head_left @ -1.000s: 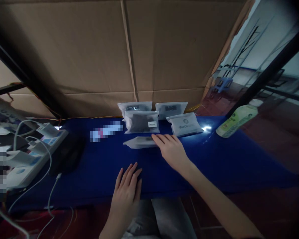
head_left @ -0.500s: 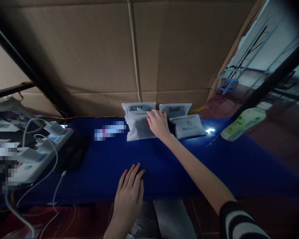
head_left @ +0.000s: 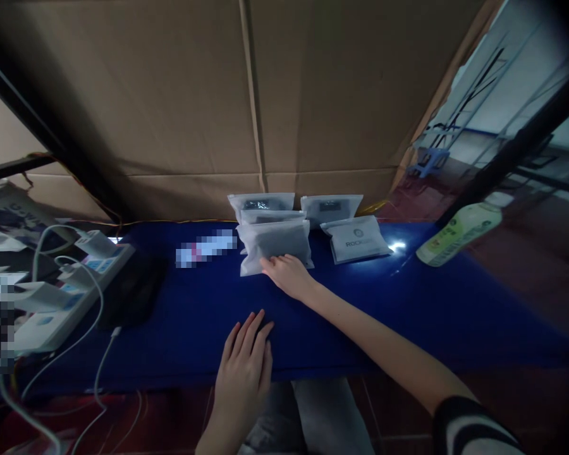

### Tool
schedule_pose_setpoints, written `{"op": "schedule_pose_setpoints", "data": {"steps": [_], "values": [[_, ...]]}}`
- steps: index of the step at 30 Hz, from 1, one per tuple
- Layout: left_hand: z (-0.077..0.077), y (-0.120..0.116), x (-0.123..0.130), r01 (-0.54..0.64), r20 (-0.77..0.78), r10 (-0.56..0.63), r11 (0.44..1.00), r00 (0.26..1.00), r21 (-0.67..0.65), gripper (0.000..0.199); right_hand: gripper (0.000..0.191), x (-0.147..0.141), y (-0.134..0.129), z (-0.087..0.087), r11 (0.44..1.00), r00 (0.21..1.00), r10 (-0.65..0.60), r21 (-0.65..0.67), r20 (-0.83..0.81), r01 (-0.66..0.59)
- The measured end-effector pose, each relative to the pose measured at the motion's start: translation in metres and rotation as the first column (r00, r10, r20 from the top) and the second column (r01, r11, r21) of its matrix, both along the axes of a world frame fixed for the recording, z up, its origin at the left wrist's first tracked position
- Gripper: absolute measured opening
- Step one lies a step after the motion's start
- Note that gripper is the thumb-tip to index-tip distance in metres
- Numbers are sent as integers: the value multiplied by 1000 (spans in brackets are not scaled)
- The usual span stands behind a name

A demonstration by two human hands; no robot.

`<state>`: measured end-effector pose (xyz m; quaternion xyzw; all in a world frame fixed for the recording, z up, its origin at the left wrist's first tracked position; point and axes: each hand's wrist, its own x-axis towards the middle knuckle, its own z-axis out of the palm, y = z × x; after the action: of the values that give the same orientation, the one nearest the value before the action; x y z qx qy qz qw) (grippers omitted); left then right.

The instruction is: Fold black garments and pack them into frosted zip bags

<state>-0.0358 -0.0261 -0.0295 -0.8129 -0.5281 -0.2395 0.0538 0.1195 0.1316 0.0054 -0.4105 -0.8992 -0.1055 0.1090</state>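
The right hand (head_left: pixel 288 277) lies palm down at the lower edge of a frosted zip bag (head_left: pixel 274 243) with something dark inside. Its fingers sit close together with their tips against the plastic, but in this dim view I can't tell whether they pinch the bag or only touch it. The bag lies near the middle of the blue-covered bench (head_left: pixel 360 319), overlapping a second frosted bag (head_left: pixel 260 203) at the back edge. The left hand (head_left: pixel 243 373) is open with its fingers spread, near the front edge and well apart from the bags. A third frosted bag (head_left: pixel 330 208) sits along the back edge, just behind a white bag printed "ROCK" (head_left: pixel 358 240). Left of the bags lies a pixelated object (head_left: pixel 203 248). A power strip (head_left: pixel 71 297) with white chargers and cables fills the left end, beside a dark pouch (head_left: pixel 135 291). A tilted plastic bottle (head_left: pixel 458 235) shows near the back right corner, and a cardboard sheet (head_left: pixel 146 95) rises behind the bench.
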Motion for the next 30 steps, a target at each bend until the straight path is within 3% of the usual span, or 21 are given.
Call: {"op": "schedule_pose_setpoints", "data": {"steps": [7, 11, 24, 30], "values": [[2, -1, 0, -2, -17, 2, 1000, 1000, -4, 35, 25, 10, 3, 11, 995, 995, -87, -53, -57, 84], [-1, 0, 0, 3, -13, -3, 1000, 1000, 9, 34, 27, 10, -6, 15, 993, 991, -71, -107, -117, 58], [-2, 0, -1, -1, -33, 2, 1000, 999, 24, 35, 35, 13, 29, 10, 984, 966, -20, -178, -256, -27], [-4, 1, -1, -2, -24, 3, 999, 1000, 48, 35, 28, 9, 26, 4, 988, 967, -28, -153, -253, -11]]}}
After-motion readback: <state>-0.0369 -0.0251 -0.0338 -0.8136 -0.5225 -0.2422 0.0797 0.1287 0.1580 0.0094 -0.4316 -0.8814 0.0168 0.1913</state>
